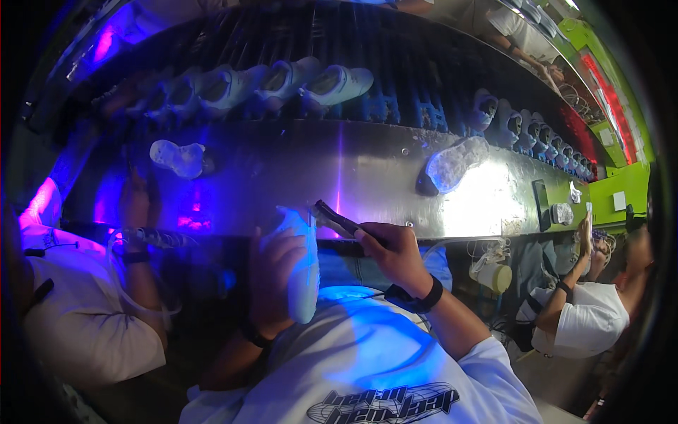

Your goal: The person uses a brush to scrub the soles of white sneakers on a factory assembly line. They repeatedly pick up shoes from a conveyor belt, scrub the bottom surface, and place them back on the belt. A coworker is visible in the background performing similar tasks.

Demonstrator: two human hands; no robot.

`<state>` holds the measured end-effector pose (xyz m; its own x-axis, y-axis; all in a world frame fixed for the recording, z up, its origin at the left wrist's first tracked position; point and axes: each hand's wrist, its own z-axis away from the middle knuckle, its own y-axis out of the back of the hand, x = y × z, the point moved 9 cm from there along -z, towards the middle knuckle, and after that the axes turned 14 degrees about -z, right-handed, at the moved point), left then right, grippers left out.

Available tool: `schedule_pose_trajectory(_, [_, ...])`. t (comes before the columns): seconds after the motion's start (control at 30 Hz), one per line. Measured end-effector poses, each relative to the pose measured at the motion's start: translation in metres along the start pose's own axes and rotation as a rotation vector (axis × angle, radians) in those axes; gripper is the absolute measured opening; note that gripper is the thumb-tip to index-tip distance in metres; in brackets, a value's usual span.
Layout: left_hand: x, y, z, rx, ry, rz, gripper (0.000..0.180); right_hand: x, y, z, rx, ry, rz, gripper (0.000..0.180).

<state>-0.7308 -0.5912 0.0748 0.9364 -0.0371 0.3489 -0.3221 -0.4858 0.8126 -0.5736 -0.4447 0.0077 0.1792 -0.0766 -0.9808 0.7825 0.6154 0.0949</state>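
A pale shoe, glowing blue in the light, stands on end in front of my chest. My left hand has its fingers wrapped round the shoe's left side. In my right hand is a slim dark stick-like tool. The tool points up and left, and its tip is close to the shoe's upper end; I cannot tell whether they touch. Its exact kind does not show. Both hands are at the near edge of the metal bench.
Pale shoe soles lie on the bench, one to the left and another sole to the right. Behind it, shoes stand in rows on a dark conveyor. Co-workers are at both sides; a white pot hangs at right.
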Motion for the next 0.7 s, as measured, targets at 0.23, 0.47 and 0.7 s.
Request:
schedule_pose_trajectory(0.23, [-0.004, -0.003, 0.004, 0.015, -0.017, 0.02, 0.049, 0.007, -0.007, 0.018, -0.042, -0.003, -0.203, 0.024])
schedule_pose_trajectory(0.47, [-0.002, -0.001, 0.003, -0.032, -0.026, 0.004, 0.062, 0.001, -0.007, 0.026, -0.07, 0.139, -0.171, 0.023])
schedule_pose_trajectory(0.7, [-0.005, -0.001, 0.002, -0.029, 0.002, -0.026, 0.051, -0.005, -0.01, 0.03, -0.091, 0.04, -0.174, 0.024])
